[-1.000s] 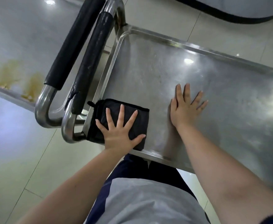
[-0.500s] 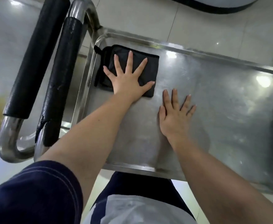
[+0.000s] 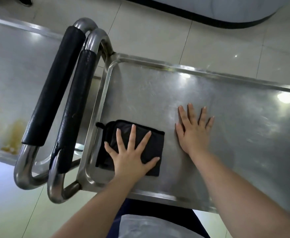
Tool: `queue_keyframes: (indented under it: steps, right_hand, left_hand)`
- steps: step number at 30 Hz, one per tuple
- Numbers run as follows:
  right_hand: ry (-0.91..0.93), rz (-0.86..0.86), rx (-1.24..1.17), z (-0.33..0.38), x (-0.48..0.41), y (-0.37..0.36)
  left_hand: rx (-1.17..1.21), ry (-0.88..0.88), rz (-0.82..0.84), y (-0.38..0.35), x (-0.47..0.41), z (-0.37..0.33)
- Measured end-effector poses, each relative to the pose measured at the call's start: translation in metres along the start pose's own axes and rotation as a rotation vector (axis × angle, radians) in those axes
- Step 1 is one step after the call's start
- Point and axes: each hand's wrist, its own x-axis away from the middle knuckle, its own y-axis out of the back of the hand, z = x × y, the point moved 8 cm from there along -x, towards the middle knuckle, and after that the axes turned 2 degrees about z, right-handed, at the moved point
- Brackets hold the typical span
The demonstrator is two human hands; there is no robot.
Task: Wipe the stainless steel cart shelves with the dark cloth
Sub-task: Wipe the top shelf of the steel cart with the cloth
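CART CLEANING: A person leans over a rimmed stainless steel cart shelf (image 3: 158, 93), both palms down on the scuffed, brushed metal. The left grip (image 3: 132, 157), fingers straight and spread wide, presses flat on a folded black cloth (image 3: 155, 145) with a small hanging loop (image 3: 98, 124) at its far left corner; no finger curls round the fabric. The cloth lies under that grip in the shelf's near left corner, its left edge close against the raised rim. Just right of the cloth, and apart from it, the right grip (image 3: 194, 133) rests on bare steel, fingers straight and slightly fanned, holding nothing. Beyond and to the right of the right grip, bright light reflections (image 3: 285, 97) glare off the metal. Left of the left grip, past the rim, a bent steel tube handle in a cracked black foam sleeve (image 3: 75, 109) runs alongside a second, matching sleeved handle (image 3: 53, 86). (That one appears to belong to a neighbouring steel cart (image 3: 12, 74), whose shelf carries yellowish-brown stains (image 3: 15, 131) at the far left.) The carts stand on pale glossy floor tiles (image 3: 158, 31) with thin grout lines. Beyond both grips, a white rounded fixture with a black base band (image 3: 226, 7) curves across the top of the view. Below the forearms, the person's grey and navy clothing (image 3: 149, 225) shows at the shelf's near edge.
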Motion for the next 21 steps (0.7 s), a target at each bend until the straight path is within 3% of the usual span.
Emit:
queue_keyframes:
  steps: [10,16,21]
  right_hand:
    - [0.045,-0.103,-0.06,0.002,0.002,0.0]
    - [0.035,-0.093,-0.025,0.002,-0.001,-0.005]
    - [0.008,-0.071,-0.023,-0.004,-0.003,-0.005]
  left_hand:
    - [0.017,0.083,0.014,0.07,-0.193,0.015]
    - [0.032,0.101,-0.007,0.072,-0.213,-0.006]
    - [0.04,-0.03,0.016,0.066,-0.209,-0.075]
